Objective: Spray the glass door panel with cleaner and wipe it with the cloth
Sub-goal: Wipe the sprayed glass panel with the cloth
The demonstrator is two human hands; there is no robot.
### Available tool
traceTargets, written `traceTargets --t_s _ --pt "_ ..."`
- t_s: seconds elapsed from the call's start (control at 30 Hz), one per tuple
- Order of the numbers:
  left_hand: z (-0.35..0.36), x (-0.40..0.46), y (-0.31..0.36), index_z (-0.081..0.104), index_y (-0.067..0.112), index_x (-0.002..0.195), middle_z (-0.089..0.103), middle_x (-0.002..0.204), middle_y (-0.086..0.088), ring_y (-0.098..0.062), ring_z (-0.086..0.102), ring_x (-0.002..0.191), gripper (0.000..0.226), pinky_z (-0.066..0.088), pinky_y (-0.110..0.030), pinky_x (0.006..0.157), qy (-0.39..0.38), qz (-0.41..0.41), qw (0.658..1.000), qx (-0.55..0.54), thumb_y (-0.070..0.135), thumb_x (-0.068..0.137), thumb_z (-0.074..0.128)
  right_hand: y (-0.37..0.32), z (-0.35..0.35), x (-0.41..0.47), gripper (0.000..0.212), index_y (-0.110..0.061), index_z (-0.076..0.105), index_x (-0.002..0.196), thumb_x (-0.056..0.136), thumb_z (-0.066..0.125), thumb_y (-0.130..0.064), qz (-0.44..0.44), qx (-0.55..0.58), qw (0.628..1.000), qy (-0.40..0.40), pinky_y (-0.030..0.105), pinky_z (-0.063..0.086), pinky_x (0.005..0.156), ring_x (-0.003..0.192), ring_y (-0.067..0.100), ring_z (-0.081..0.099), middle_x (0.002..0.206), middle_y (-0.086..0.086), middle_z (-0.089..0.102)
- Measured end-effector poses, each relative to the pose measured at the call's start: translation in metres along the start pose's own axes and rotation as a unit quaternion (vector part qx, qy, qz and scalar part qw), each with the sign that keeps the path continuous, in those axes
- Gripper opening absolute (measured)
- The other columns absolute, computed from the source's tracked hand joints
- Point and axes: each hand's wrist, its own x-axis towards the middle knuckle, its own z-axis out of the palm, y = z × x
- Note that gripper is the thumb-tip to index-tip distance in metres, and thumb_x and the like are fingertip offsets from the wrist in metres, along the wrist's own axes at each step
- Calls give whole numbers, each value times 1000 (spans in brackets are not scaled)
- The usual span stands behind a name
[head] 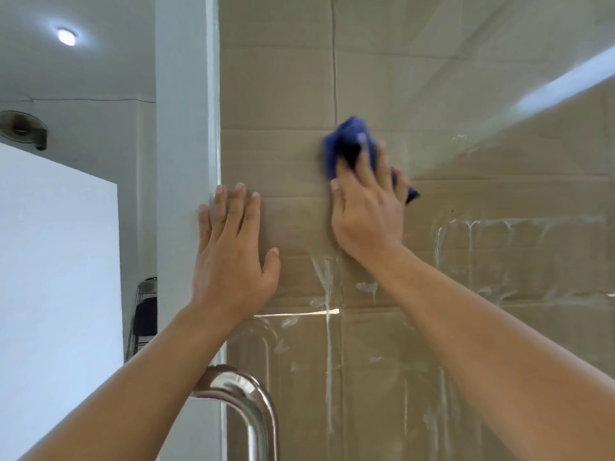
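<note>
The glass door panel (466,161) fills the right of the view, with brown cardboard showing behind it. White streaks and drips of cleaner (482,227) run across its lower half. My right hand (366,211) presses a blue cloth (346,144) flat against the glass near the middle, fingers spread over it. My left hand (233,247) lies flat and open on the glass by its left edge, holding nothing. No spray bottle is in view.
A chrome door handle (246,400) curves out at the bottom centre, just under my left forearm. A white door frame post (186,128) stands left of the glass. Beyond it are a white wall, a ceiling light (66,36), a wall fan (23,128) and a folded chair (144,314).
</note>
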Motion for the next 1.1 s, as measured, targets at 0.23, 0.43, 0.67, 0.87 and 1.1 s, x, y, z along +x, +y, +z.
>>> traceTargets --t_s 0.23,0.43,0.67,0.87,1.1 --pt "6 16 23 15 11 157 3 166 -4 -16 -12 152 73 -11 -29 121 10 -15 998 -53 47 96 31 46 -4 11 41 -18 61 139 104 46 -32 -3 -26 999 28 51 28 115 149 33 34 159 9 42" --pt "12 21 36 16 10 157 3 166 -6 -17 -10 152 73 -8 -33 122 7 -28 998 -61 46 96 30 25 -4 -7 45 -18 55 144 104 41 -33 -9 -9 1000 -14 53 23 114 152 34 28 162 9 37" --pt "16 23 49 14 9 157 0 166 -4 -15 -14 151 74 -11 -30 121 1 -30 998 -59 48 95 29 77 -16 21 54 -19 29 159 108 31 -35 238 -28 971 -26 52 18 118 156 32 11 168 14 19" --pt "21 31 71 17 8 157 2 166 -8 -18 -11 152 74 -10 -32 121 8 -19 998 -54 47 96 31 70 -18 -9 40 -20 59 139 102 49 -30 -109 -33 993 -42 54 29 111 150 35 32 162 8 37" --pt "23 39 98 15 11 157 -4 166 -6 -16 -16 151 73 -15 -26 118 11 13 998 -55 47 96 30 118 -37 19 52 -24 31 158 107 32 -36 293 -18 955 -33 54 14 116 154 32 13 168 7 21"
